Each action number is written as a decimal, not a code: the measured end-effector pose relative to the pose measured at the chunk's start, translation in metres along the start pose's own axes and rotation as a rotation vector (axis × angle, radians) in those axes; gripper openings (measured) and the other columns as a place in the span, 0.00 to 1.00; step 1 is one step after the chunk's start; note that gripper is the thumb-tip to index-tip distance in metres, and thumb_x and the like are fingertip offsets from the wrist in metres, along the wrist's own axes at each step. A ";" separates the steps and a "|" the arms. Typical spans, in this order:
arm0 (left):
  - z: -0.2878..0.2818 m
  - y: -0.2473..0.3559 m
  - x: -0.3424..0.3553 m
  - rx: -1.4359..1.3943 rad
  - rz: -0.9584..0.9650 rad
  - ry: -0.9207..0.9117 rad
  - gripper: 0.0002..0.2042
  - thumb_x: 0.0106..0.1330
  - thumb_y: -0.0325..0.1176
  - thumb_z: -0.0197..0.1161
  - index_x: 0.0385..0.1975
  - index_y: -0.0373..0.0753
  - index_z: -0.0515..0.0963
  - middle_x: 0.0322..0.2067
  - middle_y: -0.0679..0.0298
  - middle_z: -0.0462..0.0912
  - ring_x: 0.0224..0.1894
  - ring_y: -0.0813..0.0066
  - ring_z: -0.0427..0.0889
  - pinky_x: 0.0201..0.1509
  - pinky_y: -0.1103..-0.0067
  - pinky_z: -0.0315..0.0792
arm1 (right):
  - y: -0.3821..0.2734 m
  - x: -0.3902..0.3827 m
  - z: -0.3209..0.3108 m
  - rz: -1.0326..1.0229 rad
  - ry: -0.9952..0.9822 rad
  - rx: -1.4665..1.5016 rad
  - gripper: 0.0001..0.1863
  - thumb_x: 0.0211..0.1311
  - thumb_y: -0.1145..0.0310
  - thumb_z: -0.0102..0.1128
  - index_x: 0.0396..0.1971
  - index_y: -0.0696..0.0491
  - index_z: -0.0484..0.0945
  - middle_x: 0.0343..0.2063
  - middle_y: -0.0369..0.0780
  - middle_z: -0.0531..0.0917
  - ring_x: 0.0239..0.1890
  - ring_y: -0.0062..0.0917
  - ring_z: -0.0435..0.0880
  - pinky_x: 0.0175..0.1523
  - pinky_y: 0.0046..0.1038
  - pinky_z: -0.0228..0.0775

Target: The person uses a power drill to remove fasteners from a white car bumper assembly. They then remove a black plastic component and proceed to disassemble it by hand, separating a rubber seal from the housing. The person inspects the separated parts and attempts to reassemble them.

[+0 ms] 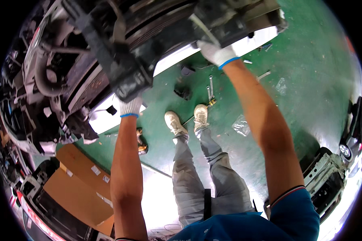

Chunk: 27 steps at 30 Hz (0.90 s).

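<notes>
I hold a big black vehicle front assembly [120, 44], with radiator and ribbed panels, raised in front of me. My left hand [130, 107], in a white glove with a blue cuff, grips a black bracket at its lower edge. My right hand [215, 52], gloved the same, grips the assembly's right side under a dark beam. My grey trouser legs and white shoes [186, 119] stand on the green floor [309, 80] below.
A wrench [210, 89] and small black parts [183, 92] lie on the floor by my feet. Flattened cardboard [78, 180] lies at lower left. A plastic bag [241, 125] sits at right. A white car front [330, 176] stands at far right.
</notes>
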<state>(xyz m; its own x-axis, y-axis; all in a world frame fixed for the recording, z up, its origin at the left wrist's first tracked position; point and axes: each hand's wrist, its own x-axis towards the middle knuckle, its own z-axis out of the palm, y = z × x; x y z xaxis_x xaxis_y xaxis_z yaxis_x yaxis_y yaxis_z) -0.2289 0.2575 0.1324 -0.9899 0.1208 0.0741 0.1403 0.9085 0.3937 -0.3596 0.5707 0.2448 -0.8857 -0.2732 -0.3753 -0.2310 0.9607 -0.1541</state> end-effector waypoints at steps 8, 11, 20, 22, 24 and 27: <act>-0.038 0.044 0.016 -0.730 -0.534 0.011 0.26 0.67 0.22 0.52 0.68 0.31 0.65 0.45 0.54 0.83 0.45 0.69 0.85 0.58 0.73 0.77 | -0.009 -0.091 0.051 0.056 0.603 0.789 0.19 0.59 0.71 0.61 0.53 0.47 0.80 0.48 0.44 0.84 0.44 0.44 0.85 0.49 0.41 0.80; -0.061 0.075 0.033 -0.963 -0.675 0.058 0.27 0.66 0.19 0.52 0.68 0.31 0.65 0.48 0.54 0.81 0.41 0.70 0.85 0.52 0.73 0.80 | 0.018 -0.158 0.141 0.162 0.286 0.907 0.19 0.63 0.65 0.60 0.54 0.48 0.80 0.45 0.48 0.85 0.45 0.46 0.85 0.49 0.43 0.78; -0.073 0.115 -0.016 -0.883 -0.705 0.210 0.30 0.66 0.25 0.54 0.71 0.32 0.62 0.64 0.50 0.71 0.53 0.65 0.80 0.59 0.71 0.77 | 0.153 -0.449 0.355 0.895 -0.609 0.619 0.22 0.58 0.63 0.59 0.51 0.52 0.85 0.50 0.51 0.86 0.55 0.45 0.84 0.62 0.41 0.74; -0.057 0.128 -0.056 -0.870 -0.827 0.219 0.29 0.66 0.25 0.54 0.70 0.32 0.64 0.64 0.51 0.72 0.55 0.66 0.80 0.56 0.74 0.77 | 0.159 -0.460 0.342 0.938 -0.497 0.811 0.22 0.57 0.62 0.60 0.50 0.53 0.86 0.47 0.51 0.87 0.52 0.45 0.86 0.60 0.41 0.75; -0.010 0.104 -0.128 -1.108 -0.932 0.033 0.27 0.67 0.26 0.57 0.69 0.35 0.66 0.57 0.56 0.74 0.49 0.71 0.77 0.49 0.76 0.75 | 0.156 -0.465 0.336 0.926 -0.431 0.912 0.22 0.57 0.61 0.61 0.50 0.53 0.86 0.44 0.52 0.87 0.50 0.46 0.87 0.57 0.40 0.76; 0.065 0.083 -0.241 -1.179 -1.076 -0.167 0.28 0.66 0.28 0.59 0.68 0.36 0.69 0.57 0.59 0.79 0.49 0.73 0.81 0.47 0.76 0.78 | 0.149 -0.433 0.323 0.880 -0.356 0.937 0.22 0.56 0.60 0.62 0.50 0.53 0.86 0.42 0.52 0.88 0.48 0.46 0.87 0.55 0.40 0.77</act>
<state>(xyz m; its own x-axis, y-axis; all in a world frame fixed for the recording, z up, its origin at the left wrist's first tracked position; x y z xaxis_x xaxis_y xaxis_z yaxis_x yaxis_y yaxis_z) 0.0198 0.3296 0.0873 -0.6135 -0.2286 -0.7559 -0.7318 -0.1950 0.6530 0.1194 0.8162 0.0894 -0.4101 0.2805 -0.8678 0.8490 0.4650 -0.2510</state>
